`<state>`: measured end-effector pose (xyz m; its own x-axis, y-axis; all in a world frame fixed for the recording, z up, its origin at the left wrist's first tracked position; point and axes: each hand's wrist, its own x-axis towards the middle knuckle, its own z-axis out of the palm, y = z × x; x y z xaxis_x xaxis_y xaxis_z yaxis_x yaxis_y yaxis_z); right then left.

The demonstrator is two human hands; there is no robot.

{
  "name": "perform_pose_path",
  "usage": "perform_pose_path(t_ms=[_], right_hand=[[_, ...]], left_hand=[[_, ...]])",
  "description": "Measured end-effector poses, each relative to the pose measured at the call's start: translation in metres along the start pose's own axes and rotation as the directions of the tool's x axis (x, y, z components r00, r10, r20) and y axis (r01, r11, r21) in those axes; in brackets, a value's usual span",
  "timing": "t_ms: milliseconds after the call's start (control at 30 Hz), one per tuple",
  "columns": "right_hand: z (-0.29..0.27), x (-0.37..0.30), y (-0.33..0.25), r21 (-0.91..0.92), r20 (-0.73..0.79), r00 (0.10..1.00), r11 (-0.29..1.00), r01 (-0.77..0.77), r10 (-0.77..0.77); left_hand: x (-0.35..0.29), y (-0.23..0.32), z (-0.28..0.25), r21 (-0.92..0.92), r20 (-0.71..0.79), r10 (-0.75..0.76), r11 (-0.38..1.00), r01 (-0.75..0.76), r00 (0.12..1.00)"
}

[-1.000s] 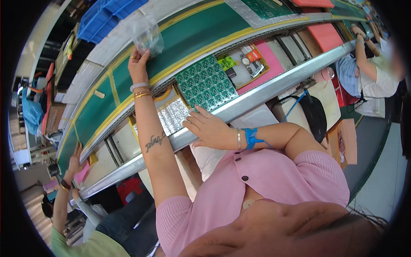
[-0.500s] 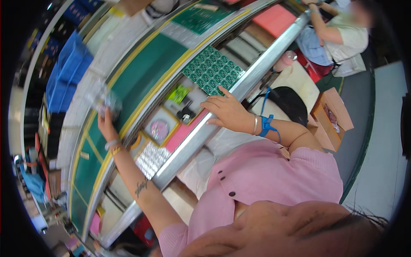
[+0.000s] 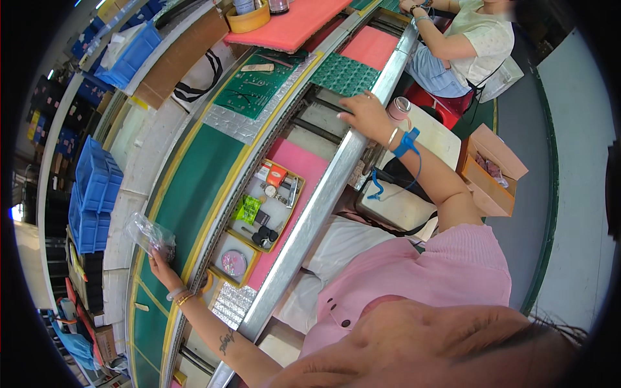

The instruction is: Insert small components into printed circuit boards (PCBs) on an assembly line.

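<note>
My left hand [image 3: 167,270] reaches over the green conveyor belt. Its fingers are closed on a clear plastic bag [image 3: 147,231] with small dark contents that I cannot make out. My right hand [image 3: 367,118] is open, fingers apart, over the metal rail [image 3: 336,169]. Its fingers lie close to the near edge of a green circuit board panel [image 3: 343,75]; whether they touch it I cannot tell. Nearer me, a yellow-edged tray [image 3: 283,223] holds a watch [image 3: 270,191], a bright green packet [image 3: 247,210] and small dark parts. A smaller tray beside it holds a round pink reel-like thing [image 3: 233,262].
Another circuit board [image 3: 255,87] lies on silver sheeting farther along the belt. Blue bins [image 3: 97,168] stand beyond the belt. A coral board [image 3: 291,22] bears a yellow tape roll [image 3: 248,18]. A person [image 3: 462,48] sits at the far right, near an open carton [image 3: 493,169].
The circuit board panel has moved away along the rail with my right hand, uncovering more of the tray. My left hand still holds the bag over the belt. The whole view has shifted.
</note>
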<state>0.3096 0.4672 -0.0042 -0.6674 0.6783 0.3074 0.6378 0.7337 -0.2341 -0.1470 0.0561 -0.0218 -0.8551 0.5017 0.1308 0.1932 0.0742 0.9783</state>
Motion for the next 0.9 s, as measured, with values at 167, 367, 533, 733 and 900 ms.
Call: perform_pose_path(t_ms=[167, 367, 533, 733, 900], right_hand=[[0.001, 0.034, 0.057, -0.034, -0.082, 0.991, 0.994, -0.106, 0.103], [0.001, 0.067, 0.110, -0.121, -0.152, 0.962, 0.962, -0.247, 0.228], [0.002, 0.091, 0.142, -0.161, -0.134, 0.934, 0.922, -0.351, 0.332], [0.004, 0.112, 0.176, -0.241, -0.141, 0.887, 0.854, -0.461, 0.439], [0.006, 0.125, 0.211, -0.227, -0.142, 0.872, 0.842, -0.489, 0.468]], left_hand=[[0.001, -0.001, -0.005, -0.088, -0.067, -0.051, 0.995, 0.045, 0.996], [0.004, 0.000, -0.006, -0.324, -0.135, -0.182, 0.937, 0.131, 0.974], [-0.002, 0.008, -0.002, -0.185, -0.090, -0.082, 0.981, 0.064, 0.993], [-0.007, 0.014, 0.001, -0.040, -0.102, -0.072, 0.997, 0.068, 0.992], [-0.005, 0.008, 0.001, -0.105, -0.116, -0.026, 0.994, 0.013, 0.993]])
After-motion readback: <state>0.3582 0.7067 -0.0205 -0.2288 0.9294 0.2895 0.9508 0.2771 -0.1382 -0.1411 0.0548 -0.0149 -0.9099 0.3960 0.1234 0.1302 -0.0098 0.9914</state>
